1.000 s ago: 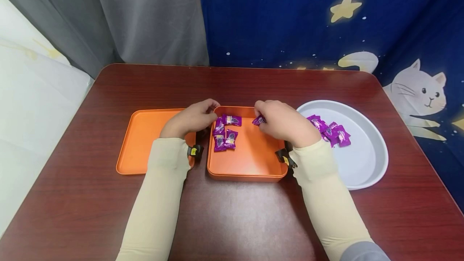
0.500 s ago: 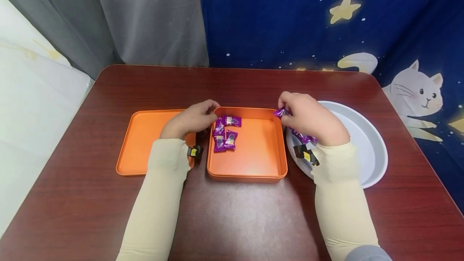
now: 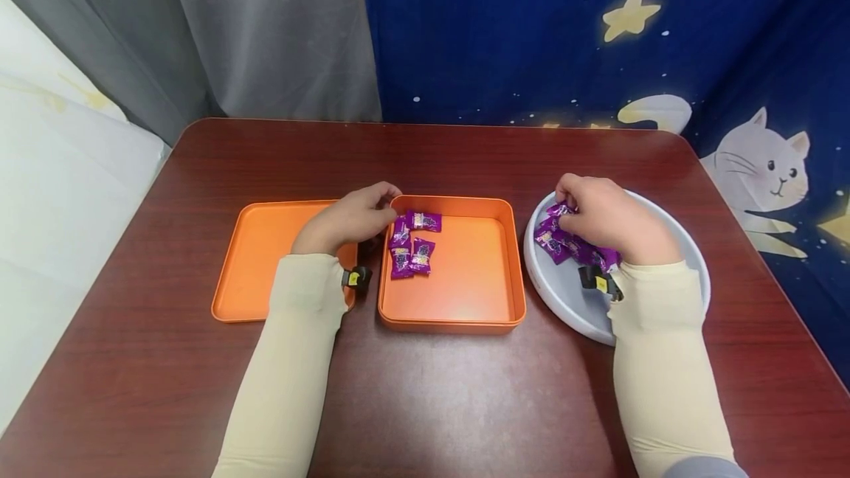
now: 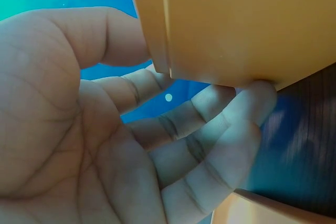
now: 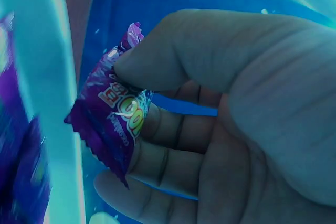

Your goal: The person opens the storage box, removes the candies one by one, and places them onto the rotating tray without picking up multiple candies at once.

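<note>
A square orange box (image 3: 473, 271) sits mid-table with several purple wrapped candies (image 3: 422, 255) in its left part. At the box's far left corner my left hand (image 3: 345, 221) grips the wall; in the left wrist view the thumb meets the rim and fingers (image 4: 210, 103) touch the underside. My right hand (image 3: 614, 220) is over the light grey round tray (image 3: 696, 279), pinching a purple wrapped candy (image 5: 113, 108) between thumb and fingers. A heap of similar candies (image 3: 550, 243) lies in the tray, partly hidden by that hand.
An orange lid-like tray (image 3: 249, 271) lies left of the box, partly under the left forearm. The dark red wooden table (image 3: 425, 404) ends at a back edge before grey (image 3: 285, 35) and blue curtains (image 3: 491, 28).
My right hand has moved right with the pinched candy, out of the box and over its right wall to the grey tray. My left hand has stayed at the box corner.
</note>
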Demonstrator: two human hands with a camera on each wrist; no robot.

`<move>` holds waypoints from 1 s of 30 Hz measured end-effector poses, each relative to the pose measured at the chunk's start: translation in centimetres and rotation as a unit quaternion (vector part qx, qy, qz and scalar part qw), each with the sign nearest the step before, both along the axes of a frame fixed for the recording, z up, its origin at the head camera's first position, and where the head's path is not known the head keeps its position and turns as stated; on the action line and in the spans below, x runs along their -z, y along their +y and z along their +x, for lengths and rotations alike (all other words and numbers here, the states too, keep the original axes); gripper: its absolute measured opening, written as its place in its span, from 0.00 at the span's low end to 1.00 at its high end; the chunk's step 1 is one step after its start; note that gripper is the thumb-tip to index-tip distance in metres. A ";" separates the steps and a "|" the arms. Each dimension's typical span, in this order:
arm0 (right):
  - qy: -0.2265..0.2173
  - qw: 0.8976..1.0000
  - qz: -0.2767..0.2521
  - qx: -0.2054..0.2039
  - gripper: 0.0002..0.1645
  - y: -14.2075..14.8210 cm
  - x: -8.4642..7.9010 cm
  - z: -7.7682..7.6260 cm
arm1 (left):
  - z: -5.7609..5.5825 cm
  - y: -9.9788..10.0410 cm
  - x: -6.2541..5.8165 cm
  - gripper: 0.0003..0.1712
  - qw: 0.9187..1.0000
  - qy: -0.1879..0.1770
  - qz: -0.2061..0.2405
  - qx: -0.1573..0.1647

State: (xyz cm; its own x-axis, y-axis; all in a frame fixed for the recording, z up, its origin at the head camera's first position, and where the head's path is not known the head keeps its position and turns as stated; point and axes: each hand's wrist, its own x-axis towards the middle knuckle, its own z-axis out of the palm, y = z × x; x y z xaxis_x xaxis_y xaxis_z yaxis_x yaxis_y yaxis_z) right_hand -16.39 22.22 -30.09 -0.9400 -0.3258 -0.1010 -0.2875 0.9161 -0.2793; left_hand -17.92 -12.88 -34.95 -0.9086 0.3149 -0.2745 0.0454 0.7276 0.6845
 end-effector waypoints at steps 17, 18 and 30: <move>-0.075 0.995 0.000 0.068 0.16 5.8 1.6 0.1 | 0.0 0.0 0.0 0.24 1.000 0.000 -0.004 -0.002; -0.078 0.995 0.000 0.068 0.16 5.8 1.6 0.0 | 0.0 0.0 0.0 0.24 1.000 0.000 -0.003 -0.003; -0.114 0.991 0.010 0.073 0.19 6.1 1.9 -0.1 | -0.1 -0.2 0.1 0.24 1.000 -0.002 0.003 0.002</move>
